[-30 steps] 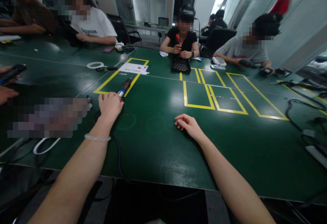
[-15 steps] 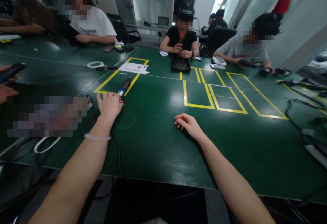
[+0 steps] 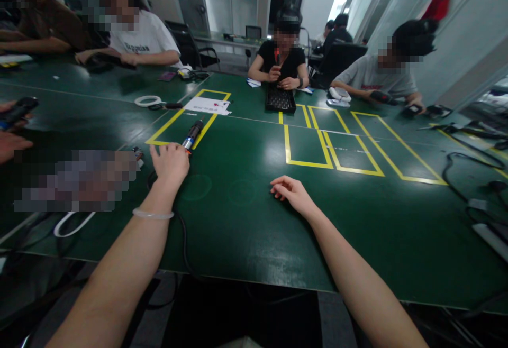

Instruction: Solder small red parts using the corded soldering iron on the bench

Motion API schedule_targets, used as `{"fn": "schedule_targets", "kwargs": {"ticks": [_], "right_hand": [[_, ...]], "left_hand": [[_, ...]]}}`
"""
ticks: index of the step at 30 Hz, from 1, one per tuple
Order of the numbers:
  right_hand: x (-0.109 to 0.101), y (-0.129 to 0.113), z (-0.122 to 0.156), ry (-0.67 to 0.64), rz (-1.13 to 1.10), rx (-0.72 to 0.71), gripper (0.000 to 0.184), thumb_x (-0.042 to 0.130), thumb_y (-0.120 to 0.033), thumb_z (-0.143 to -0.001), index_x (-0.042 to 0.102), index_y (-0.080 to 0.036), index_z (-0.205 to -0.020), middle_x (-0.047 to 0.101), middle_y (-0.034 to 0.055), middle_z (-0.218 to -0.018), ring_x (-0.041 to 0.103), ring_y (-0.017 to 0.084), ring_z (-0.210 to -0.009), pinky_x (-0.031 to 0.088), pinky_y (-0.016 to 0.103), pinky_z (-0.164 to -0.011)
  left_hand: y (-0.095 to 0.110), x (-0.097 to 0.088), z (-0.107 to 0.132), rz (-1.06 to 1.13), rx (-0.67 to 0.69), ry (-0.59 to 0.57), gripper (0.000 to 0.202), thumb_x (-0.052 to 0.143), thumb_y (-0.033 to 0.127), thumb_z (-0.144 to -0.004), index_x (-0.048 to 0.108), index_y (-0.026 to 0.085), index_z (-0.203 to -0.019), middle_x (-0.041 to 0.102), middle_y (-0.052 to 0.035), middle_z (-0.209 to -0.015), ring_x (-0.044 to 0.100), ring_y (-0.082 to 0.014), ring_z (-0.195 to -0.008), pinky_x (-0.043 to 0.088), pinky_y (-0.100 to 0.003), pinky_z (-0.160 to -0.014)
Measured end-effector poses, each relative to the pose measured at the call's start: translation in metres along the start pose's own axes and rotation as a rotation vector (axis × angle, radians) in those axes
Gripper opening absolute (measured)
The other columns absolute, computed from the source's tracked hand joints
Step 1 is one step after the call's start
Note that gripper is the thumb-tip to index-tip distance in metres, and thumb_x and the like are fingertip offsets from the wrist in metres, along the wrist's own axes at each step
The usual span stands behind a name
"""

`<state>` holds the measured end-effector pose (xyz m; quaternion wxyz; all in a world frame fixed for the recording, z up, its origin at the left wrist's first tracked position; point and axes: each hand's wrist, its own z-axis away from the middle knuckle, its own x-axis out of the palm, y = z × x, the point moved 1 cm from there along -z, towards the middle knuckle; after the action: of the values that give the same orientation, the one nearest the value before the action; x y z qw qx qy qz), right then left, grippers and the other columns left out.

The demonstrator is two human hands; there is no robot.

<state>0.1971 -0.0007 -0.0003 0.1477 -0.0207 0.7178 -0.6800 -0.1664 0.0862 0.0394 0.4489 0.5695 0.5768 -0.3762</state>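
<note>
My left hand (image 3: 170, 164) lies over the rear of an electric screwdriver (image 3: 193, 134) with a black front and a blue and silver body. Its fingers bend around the tool, whose tip points away from me, and the palm side is hidden. A black cord (image 3: 184, 237) runs from under this hand toward the table's near edge. To the right, my right hand (image 3: 291, 191) rests on the green table (image 3: 246, 231), palm down. Its fingers are loosely bent, partly apart, and hold nothing I can see.
Yellow tape outlines (image 3: 309, 165) mark the table. A white paper (image 3: 208, 106) and a white cable coil (image 3: 147, 101) lie beyond my left hand. Across the table, a person handles a red tool (image 3: 277, 55) over a black tray (image 3: 281, 99). Cables (image 3: 448, 171) lie at right.
My hands and the screwdriver stay almost still. Across the table, the red tool has shifted slightly. The person in white at left has moved their hands, and a dark object is now between them.
</note>
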Motion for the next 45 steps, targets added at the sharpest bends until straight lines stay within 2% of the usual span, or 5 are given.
{"fn": "schedule_targets", "kwargs": {"ticks": [7,13,20,33,45], "right_hand": [[0.001,0.000,0.001,-0.015,-0.006,0.001,0.028,0.062,-0.042,-0.087,0.066,-0.017,-0.100,0.071,0.0050,-0.083,0.062,0.013,-0.068,0.046,0.024,-0.056],[0.006,-0.002,0.000,-0.052,-0.140,-0.011,0.033,0.068,-0.045,-0.085,0.064,-0.017,-0.103,0.071,0.0037,-0.082,0.063,0.012,-0.066,0.048,0.025,-0.060],[0.018,-0.005,0.003,-0.182,-0.258,0.030,0.035,0.075,-0.046,-0.081,0.064,-0.018,-0.099,0.072,0.0032,-0.084,0.066,0.012,-0.071,0.053,0.027,-0.069],[0.025,-0.001,0.004,-0.111,-0.042,-0.089,0.025,0.072,-0.035,-0.081,0.056,-0.020,-0.093,0.062,-0.0024,-0.076,0.056,0.010,-0.064,0.046,0.024,-0.062],[0.020,0.001,0.003,-0.078,0.051,-0.112,0.030,0.070,-0.045,-0.082,0.060,-0.020,-0.095,0.063,0.0005,-0.083,0.056,0.012,-0.068,0.047,0.026,-0.067]], "left_hand": [[0.045,-0.012,0.008,0.269,0.160,0.010,0.045,0.029,0.037,-0.101,0.060,0.014,-0.124,0.063,-0.0161,-0.126,0.056,-0.0322,-0.118,0.037,-0.045,-0.106],[0.113,0.000,0.046,0.840,0.567,-0.459,0.032,0.039,0.039,-0.101,0.060,0.018,-0.112,0.069,-0.0053,-0.097,0.067,-0.0179,-0.087,0.050,-0.031,-0.084],[0.138,0.001,0.075,1.180,0.545,-0.841,0.034,0.050,0.044,-0.097,0.052,0.015,-0.116,0.063,-0.0012,-0.081,0.063,-0.0143,-0.072,0.049,-0.027,-0.068],[0.141,0.010,0.072,1.342,0.360,-0.889,0.034,0.069,0.041,-0.083,0.058,0.013,-0.099,0.065,-0.0030,-0.084,0.062,-0.0131,-0.073,0.047,-0.026,-0.069],[0.140,0.004,0.074,1.257,0.454,-0.835,0.031,0.073,0.036,-0.078,0.061,0.014,-0.095,0.068,-0.0041,-0.088,0.065,-0.0158,-0.081,0.050,-0.030,-0.078]]}}
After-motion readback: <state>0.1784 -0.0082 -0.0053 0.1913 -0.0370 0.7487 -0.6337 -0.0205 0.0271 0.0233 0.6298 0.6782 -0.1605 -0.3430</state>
